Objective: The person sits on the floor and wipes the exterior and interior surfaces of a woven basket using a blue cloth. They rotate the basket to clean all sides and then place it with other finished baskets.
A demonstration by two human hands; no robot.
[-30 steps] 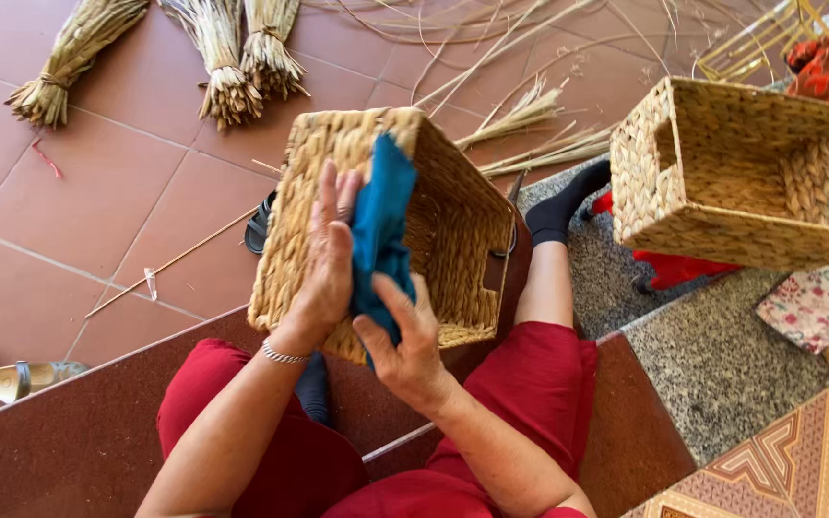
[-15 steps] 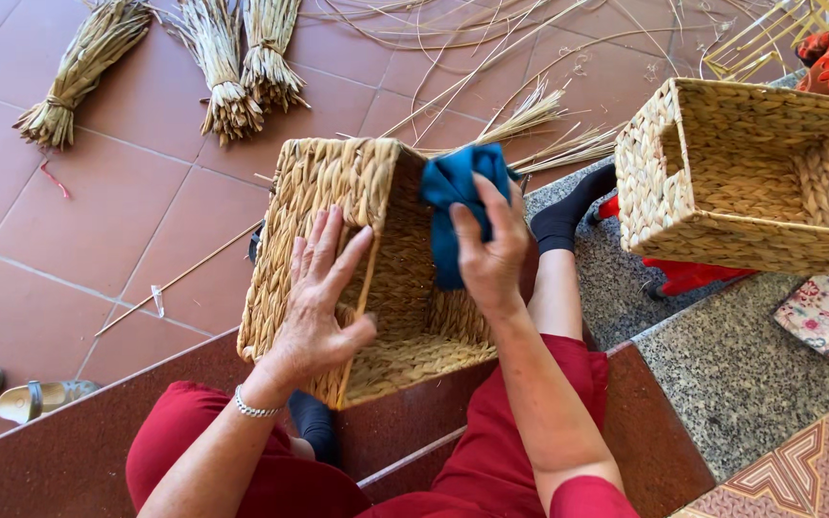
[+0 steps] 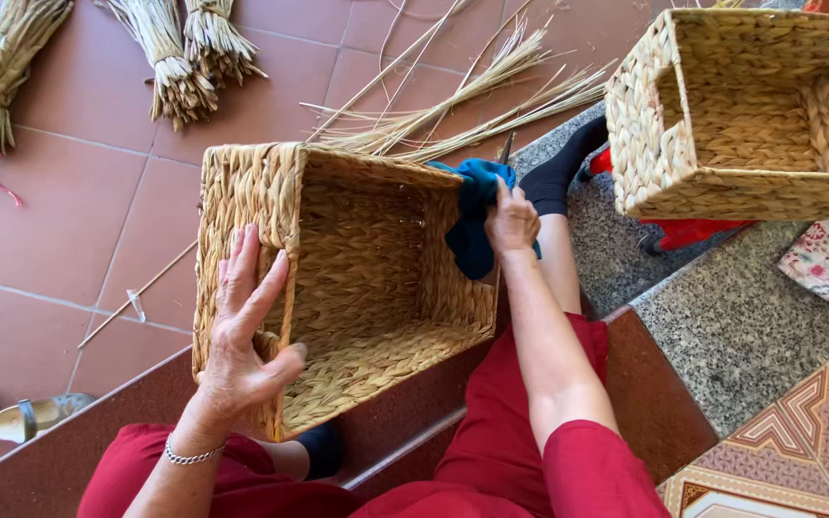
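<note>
The terracotta tiled floor [image 3: 69, 249] fills the left of the view, with a grey speckled stone step [image 3: 722, 307] to the right. On the person's lap, over the red trousers [image 3: 520, 460], lies the large rectangular basket of woven straw [image 3: 357, 288], tipped on its side so that its open mouth faces the camera; half a second ago it sat more upright and further from the lens, and it now shows its whole inside. A second woven straw basket [image 3: 722, 115] stands on the step at upper right, where it was before. Loose long straw stalks [image 3: 453, 96] fan out beyond the first basket, and three tied straw bundles [image 3: 160, 53] lie at the top left.

The left hand [image 3: 242, 336] is spread flat against the basket's left wall, thumb hooked over the rim and inside, fingers outside, clasping that wall. The right hand [image 3: 510, 221] is closed on a crumpled blue cloth [image 3: 477, 225] and presses it at the basket's right rim; earlier the cloth was higher, on the far wall. Whether the cloth lies inside or over the edge is hard to judge. A black sock [image 3: 554, 177] shows beyond it. Pale sandals [image 3: 21, 414] lie at the lower left.
</note>
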